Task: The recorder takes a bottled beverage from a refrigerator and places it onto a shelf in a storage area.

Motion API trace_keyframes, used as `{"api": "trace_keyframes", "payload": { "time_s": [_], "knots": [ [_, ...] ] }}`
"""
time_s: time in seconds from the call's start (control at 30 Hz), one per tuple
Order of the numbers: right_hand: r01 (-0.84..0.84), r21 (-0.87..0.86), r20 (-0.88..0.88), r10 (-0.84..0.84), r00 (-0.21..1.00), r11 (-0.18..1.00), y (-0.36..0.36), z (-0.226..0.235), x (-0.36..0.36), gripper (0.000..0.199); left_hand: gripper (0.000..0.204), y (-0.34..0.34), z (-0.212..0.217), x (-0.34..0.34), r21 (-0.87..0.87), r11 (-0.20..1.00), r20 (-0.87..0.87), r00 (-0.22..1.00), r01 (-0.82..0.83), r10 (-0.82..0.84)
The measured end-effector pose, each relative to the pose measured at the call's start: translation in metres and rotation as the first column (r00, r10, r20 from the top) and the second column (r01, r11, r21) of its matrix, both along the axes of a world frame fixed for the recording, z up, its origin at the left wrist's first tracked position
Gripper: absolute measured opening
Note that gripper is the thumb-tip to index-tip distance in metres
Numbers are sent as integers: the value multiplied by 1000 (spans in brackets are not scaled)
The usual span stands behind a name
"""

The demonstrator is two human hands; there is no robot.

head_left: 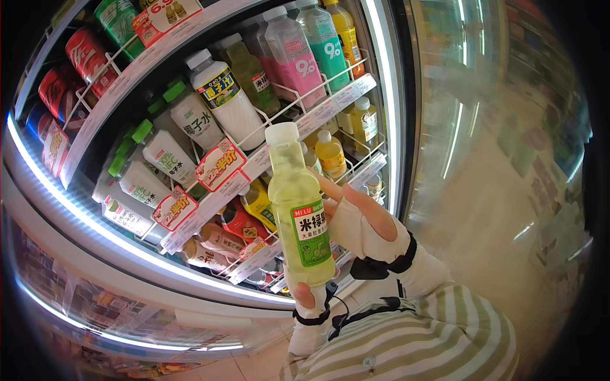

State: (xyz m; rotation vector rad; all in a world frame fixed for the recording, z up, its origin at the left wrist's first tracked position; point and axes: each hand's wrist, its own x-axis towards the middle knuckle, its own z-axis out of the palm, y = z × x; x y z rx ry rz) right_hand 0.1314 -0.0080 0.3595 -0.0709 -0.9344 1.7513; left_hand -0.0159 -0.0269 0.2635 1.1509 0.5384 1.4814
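Observation:
A clear bottle of pale green drink (293, 190), with a white cap and green label, stands nearly upright in front of me, tilted slightly left. My left hand (305, 297) is closed at its base; the thumb shows and the other fingers are hidden. My right hand (361, 222), in a white covering with bare fingertips, is at the bottle's right side. Its fingers reach behind the bottle, partly hidden. Black straps circle both wrists, and a dark device (372, 268) sits at the right one.
Behind the bottle, a lit cooler holds shelves of drinks. White bottles with green caps (168, 152), a pink bottle (295, 57) and red cans (89, 57) stand behind wire rails (279, 111). Red and white price tags (220, 165) hang from the shelf edge. A glass door (457, 95) is at right.

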Motion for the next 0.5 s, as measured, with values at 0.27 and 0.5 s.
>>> {"api": "trace_keyframes", "payload": {
  "time_s": [0.27,0.5],
  "knots": [
    [-110,-20,-148,106,983,994,6,-7,-2,70,96,10,0,-3,-21,999,-45,998,-40,39],
    [48,-3,29,-48,998,999,20,-15,-9,56,93,26,-18,0,-53,949,348,897,310,-274]
  ]
}}
